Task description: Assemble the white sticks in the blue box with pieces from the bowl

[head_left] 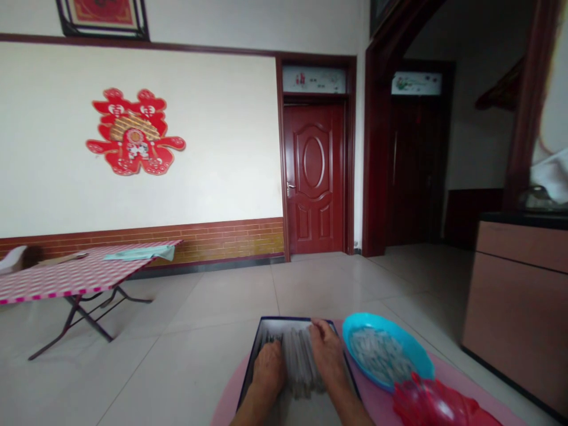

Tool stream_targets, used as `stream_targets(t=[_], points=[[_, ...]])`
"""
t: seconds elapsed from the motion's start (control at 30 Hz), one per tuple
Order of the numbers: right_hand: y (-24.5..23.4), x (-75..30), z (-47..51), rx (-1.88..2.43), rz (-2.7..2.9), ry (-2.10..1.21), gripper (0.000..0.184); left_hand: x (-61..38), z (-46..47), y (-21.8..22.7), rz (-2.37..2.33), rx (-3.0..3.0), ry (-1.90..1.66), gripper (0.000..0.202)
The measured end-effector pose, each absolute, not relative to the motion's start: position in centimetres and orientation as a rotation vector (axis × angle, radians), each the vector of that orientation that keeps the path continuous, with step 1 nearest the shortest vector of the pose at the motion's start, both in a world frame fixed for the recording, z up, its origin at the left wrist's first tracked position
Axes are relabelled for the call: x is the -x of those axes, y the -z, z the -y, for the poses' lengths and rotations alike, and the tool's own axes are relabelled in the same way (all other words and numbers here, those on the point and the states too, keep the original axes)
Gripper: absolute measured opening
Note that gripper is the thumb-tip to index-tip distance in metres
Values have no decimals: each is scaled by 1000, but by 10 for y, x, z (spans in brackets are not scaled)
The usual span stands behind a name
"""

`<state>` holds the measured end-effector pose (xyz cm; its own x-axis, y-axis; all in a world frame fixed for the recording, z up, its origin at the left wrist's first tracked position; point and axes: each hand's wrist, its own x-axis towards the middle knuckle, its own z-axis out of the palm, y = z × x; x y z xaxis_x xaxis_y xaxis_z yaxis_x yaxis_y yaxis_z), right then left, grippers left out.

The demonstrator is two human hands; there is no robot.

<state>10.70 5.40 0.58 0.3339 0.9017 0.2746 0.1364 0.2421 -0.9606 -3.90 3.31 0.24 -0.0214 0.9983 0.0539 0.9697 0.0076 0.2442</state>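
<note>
A shallow box [295,319] with a dark blue rim and pale inside holds a row of thin, whitish translucent sticks [298,358], lying side by side and blurred. Inside its left part is my left hand [268,364], fingers curled down by some small dark tips; what it grips is hidden. My right hand [327,349] is over the box's right side with bent fingers against the far right end of the row. Whether a stick is pinched there cannot be made out. To the right, a bright blue basin [350,355] contains many small translucent pieces [381,355].
The box and basin rest on a pink round surface [231,384]. A red plastic bag [439,402] lies against the basin's near side. A folding table [89,269] with a checked cover stands left. At right is a brownish cabinet [517,302]; a red door [314,177] is behind.
</note>
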Motion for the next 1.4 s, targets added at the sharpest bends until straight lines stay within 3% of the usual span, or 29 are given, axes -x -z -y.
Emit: stream_targets(t=[0.13, 0.37, 1.13, 1.4], points=[[-5, -98, -45, 1423, 1629, -329, 23, 40, -34, -7, -2147, -2121, -345, 31], [5, -86, -34, 1674, 2003, -79, 31, 41, -35, -11, -2157, -2168, -381, 33], [-4, -68, -35, 1960, 2095, 106, 44, 42, -37, -4, -2140, -2195, -482, 31], [-12, -90, -37, 1989, 1937, 171, 36, 43, -38, -5, -2116, -2190, -521, 31]])
